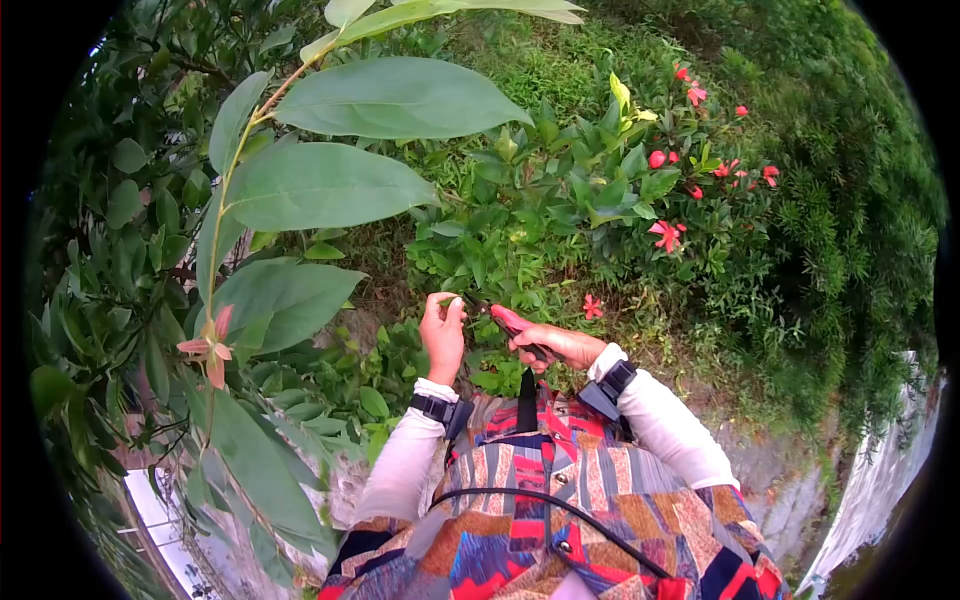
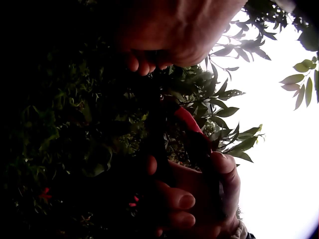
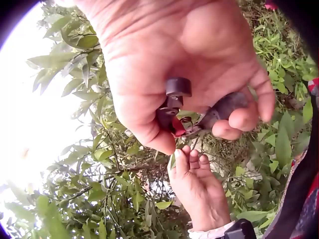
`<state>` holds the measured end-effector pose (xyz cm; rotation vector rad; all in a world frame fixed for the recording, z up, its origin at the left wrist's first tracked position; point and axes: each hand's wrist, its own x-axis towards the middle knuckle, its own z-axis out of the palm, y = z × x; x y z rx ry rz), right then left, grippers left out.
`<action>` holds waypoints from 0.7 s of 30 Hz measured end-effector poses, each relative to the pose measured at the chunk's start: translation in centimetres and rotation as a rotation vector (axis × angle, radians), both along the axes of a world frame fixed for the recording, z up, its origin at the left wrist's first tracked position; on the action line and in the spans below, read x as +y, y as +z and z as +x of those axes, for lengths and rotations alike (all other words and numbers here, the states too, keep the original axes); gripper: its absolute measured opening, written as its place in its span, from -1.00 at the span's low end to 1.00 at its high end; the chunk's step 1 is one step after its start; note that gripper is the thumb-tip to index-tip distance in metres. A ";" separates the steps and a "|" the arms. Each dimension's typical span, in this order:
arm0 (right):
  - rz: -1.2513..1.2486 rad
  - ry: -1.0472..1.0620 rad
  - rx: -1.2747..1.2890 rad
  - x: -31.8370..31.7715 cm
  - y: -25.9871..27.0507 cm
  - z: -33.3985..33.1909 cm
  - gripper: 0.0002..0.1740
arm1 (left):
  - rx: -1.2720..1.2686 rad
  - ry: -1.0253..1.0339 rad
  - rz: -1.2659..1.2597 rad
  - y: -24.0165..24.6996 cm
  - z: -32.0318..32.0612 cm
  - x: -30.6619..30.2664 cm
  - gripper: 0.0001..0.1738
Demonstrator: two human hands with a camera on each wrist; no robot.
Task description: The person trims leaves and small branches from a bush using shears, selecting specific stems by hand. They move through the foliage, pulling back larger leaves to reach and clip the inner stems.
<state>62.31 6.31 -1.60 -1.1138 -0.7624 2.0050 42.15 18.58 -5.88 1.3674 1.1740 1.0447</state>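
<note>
There are two hands (image 1: pixel 443 340), one pruner (image 1: pixel 511 320), two wristbands (image 1: pixel 432 406) and two pale sleeves (image 1: pixel 398 462).

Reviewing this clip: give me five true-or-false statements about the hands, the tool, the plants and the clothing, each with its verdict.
1. The right hand holds a red-and-black hand tool. True.
2. The left hand is wrapped round the tool's handles. False: it is near the tool's far end, opposite the right hand.
3. In the head view, the red flowers lie left of the large-leaved branch. False: they lie to its right.
4. A black device is strapped at each wrist. True.
5. The patterned top is one plain colour. False: it has many-coloured patches.
</note>
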 end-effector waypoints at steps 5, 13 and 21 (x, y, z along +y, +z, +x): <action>-0.012 0.028 0.044 1.1 -1.3 0.4 -0.67 | -0.025 -0.029 0.012 -0.5 0.1 -0.3 -0.92; 0.080 0.026 0.128 1.0 1.5 -0.2 -0.13 | -0.059 -0.034 -0.052 -1.4 -0.6 -0.8 -0.90; 0.094 -0.006 0.115 0.6 0.6 0.5 -0.14 | -0.167 -0.011 -0.117 -1.7 -0.1 -0.6 -0.89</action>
